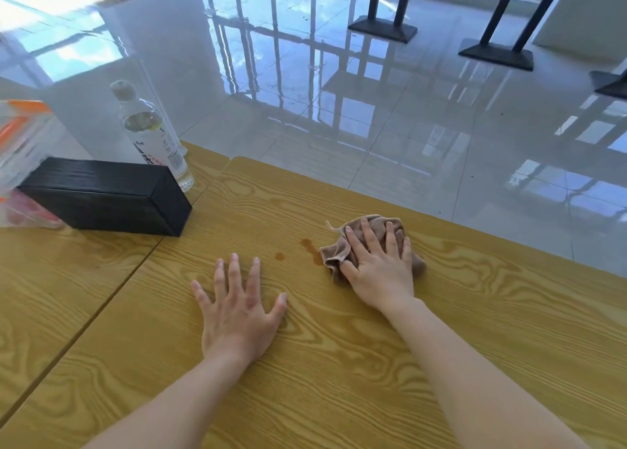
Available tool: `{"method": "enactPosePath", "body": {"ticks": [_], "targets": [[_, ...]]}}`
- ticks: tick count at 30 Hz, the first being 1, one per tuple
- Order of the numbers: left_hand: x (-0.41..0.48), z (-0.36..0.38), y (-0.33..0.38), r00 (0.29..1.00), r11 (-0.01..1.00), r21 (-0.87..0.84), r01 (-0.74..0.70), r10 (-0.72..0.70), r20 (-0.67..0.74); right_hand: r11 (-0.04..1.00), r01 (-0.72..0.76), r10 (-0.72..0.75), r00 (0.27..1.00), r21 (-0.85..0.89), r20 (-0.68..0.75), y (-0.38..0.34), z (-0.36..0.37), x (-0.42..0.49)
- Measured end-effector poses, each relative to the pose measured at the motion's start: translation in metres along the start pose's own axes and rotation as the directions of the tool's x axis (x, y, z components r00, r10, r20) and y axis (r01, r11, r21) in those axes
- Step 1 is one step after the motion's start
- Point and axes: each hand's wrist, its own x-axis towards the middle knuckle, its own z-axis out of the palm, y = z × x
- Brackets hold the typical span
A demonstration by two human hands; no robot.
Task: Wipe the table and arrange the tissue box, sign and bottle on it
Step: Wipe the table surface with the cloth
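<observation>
At the left of the frame the sign [20, 150], the tissue box [105, 196] and the bottle [154, 133] were grouped near the table's [339, 363] far edge. The left hand [237, 309] was laid flat at centre, fingers spread. The right hand [380, 262], fingers slightly spread, was pressed on the cloth [336, 257]. Wiping was judged under way; a leftward stroke over the stains [307, 243] was called for, across open wood.
</observation>
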Motion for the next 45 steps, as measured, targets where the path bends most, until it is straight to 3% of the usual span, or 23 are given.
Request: {"method": "enactPosePath", "body": {"ticks": [7, 9, 13, 15, 17, 20, 22, 24, 27, 29, 30, 33, 36, 38, 43, 45], "targets": [[0.001, 0.003, 0.0, 1.0, 1.0, 0.012, -0.001, 0.002, -0.018, 0.934, 0.335, -0.347, 0.934, -0.127, -0.087, 0.029, 0.029, -0.104], [0.001, 0.004, 0.0, 1.0, 1.0, 0.02, 0.001, 0.0, -0.016, 0.947, 0.294, -0.304, 0.951, -0.129, -0.062, 0.033, 0.026, -0.092], [0.001, 0.004, 0.001, 1.0, 1.0, 0.018, 0.006, -0.006, -0.017, 1.0, 0.019, -0.019, 0.999, 0.001, -0.035, -0.011, 0.012, -0.022], [0.001, 0.004, 0.001, 1.0, 1.0, 0.012, 0.005, -0.005, -0.016, 0.999, -0.044, 0.045, 0.999, 0.013, -0.013, -0.03, 0.009, -0.005], [0.001, 0.004, 0.0, 1.0, 1.0, 0.008, 0.001, -0.001, -0.014, 0.999, 0.042, -0.042, 0.999, 0.013, -0.009, -0.036, 0.009, -0.018], [0.0, 0.004, -0.001, 1.0, 1.0, 0.007, -0.013, 0.013, -0.019, 0.942, 0.326, -0.332, 0.94, -0.076, -0.077, -0.02, 0.026, -0.083], [0.002, 0.003, -0.001, 1.0, 1.0, 0.008, -0.015, 0.015, -0.016, 0.917, 0.382, -0.391, 0.918, -0.117, -0.066, -0.003, 0.03, -0.109], [0.002, 0.001, -0.001, 1.0, 1.0, 0.008, -0.019, 0.019, 0.016, 0.942, 0.317, -0.323, 0.945, -0.116, -0.045, 0.003, 0.026, -0.095], [0.002, -0.002, -0.004, 0.999, 0.999, -0.046, -0.029, 0.031, 0.039, 1.0, 0.019, -0.019, 1.0, 0.003, -0.021, -0.03, 0.012, -0.039], [0.007, -0.008, -0.017, 0.995, 0.994, -0.069, -0.087, 0.09, 0.047, 0.995, -0.093, 0.093, 0.996, 0.042, 0.011, -0.061, 0.007, -0.014], [0.011, -0.012, -0.028, 0.989, 0.988, -0.065, -0.139, 0.142, 0.045, 0.996, -0.074, 0.073, 0.997, 0.042, 0.018, -0.073, 0.007, -0.013], [0.021, -0.021, -0.07, 0.953, 0.953, -0.027, -0.302, 0.303, 0.005, 0.985, 0.168, -0.169, 0.986, -0.035, -0.015, -0.08, 0.019, -0.054], [0.022, -0.016, -0.092, 0.95, 0.95, -0.007, -0.312, 0.312, -0.003, 0.954, 0.277, -0.285, 0.957, -0.115, -0.053, -0.051, 0.032, -0.106], [0.02, -0.011, -0.092, 0.95, 0.95, 0.006, -0.312, 0.312, 0.001, 0.969, 0.214, -0.219, 0.975, -0.124, -0.025, -0.035, 0.028, -0.101], [0.02, -0.013, -0.092, 0.947, 0.947, 0.037, -0.32, 0.32, -0.001, 0.984, -0.17, 0.171, 0.985, 0.045, -0.004, -0.07, 0.013, -0.011], [0.02, -0.013, -0.092, 0.95, 0.949, 0.042, -0.311, 0.311, -0.003, 0.983, -0.165, 0.164, 0.986, 0.076, 0.025, -0.096, 0.01, 0.009]]}}
